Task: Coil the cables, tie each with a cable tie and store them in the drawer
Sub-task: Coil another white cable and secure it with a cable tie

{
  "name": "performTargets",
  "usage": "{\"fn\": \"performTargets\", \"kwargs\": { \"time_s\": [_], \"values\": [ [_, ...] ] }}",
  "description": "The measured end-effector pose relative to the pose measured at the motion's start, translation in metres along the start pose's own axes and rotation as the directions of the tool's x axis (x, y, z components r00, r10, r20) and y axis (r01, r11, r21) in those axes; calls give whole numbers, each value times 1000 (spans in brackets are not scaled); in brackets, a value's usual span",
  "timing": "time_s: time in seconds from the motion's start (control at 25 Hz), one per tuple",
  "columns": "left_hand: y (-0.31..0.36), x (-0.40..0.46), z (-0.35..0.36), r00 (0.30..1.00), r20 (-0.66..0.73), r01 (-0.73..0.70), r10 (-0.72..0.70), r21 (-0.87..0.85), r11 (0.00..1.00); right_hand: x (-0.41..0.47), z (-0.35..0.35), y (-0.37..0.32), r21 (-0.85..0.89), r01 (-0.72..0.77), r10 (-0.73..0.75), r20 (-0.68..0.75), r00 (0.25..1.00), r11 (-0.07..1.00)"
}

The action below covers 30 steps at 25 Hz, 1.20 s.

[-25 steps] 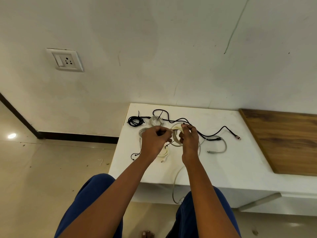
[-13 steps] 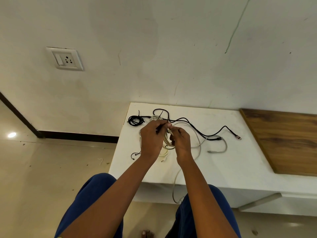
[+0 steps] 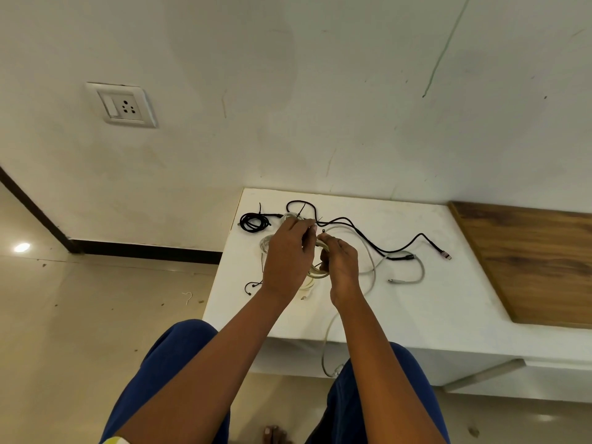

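Over the white table (image 3: 416, 302), both hands meet at a coiled cream cable (image 3: 318, 274). My right hand (image 3: 341, 267) grips the coil from the right. My left hand (image 3: 288, 251) pinches a thin black cable tie (image 3: 310, 231) at the top of the coil. The tail of this cream cable (image 3: 328, 344) hangs over the table's front edge. A tied black coil (image 3: 254, 222) lies at the far left corner. A loose black cable (image 3: 397, 248) runs right to a pink plug (image 3: 444, 255). A grey cable (image 3: 413, 277) lies loose beside it.
More pale cable (image 3: 265, 246) lies behind my left hand. A thin black tie (image 3: 251, 287) rests near the left edge. A wooden panel (image 3: 538, 261) adjoins the table on the right. A drawer handle (image 3: 487, 374) shows below the front edge. A wall socket (image 3: 123, 105) sits upper left.
My right hand has moved left and closer to my left hand, and the coil has drawn in between them. My left hand's fingertips have risen to the coil's top.
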State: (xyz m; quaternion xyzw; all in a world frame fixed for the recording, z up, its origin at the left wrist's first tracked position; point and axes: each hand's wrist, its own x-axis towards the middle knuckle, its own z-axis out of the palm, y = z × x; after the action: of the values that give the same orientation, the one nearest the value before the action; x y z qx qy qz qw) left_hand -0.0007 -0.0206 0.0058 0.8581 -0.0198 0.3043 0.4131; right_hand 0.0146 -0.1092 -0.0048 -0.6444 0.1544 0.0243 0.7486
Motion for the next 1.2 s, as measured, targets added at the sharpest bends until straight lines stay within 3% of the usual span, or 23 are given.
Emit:
{"fn": "performTargets", "kwargs": {
  "time_s": [0.4, 1.2],
  "values": [
    [6, 1, -8, 995, 79, -76, 67, 123, 990, 2, -1, 0, 4, -2, 2, -22, 1000, 1000],
    [3, 3, -8, 987, 155, -67, 29, 245, 967, 2, -1, 2, -76, 63, -64, -12, 998, 995]
  ]
}}
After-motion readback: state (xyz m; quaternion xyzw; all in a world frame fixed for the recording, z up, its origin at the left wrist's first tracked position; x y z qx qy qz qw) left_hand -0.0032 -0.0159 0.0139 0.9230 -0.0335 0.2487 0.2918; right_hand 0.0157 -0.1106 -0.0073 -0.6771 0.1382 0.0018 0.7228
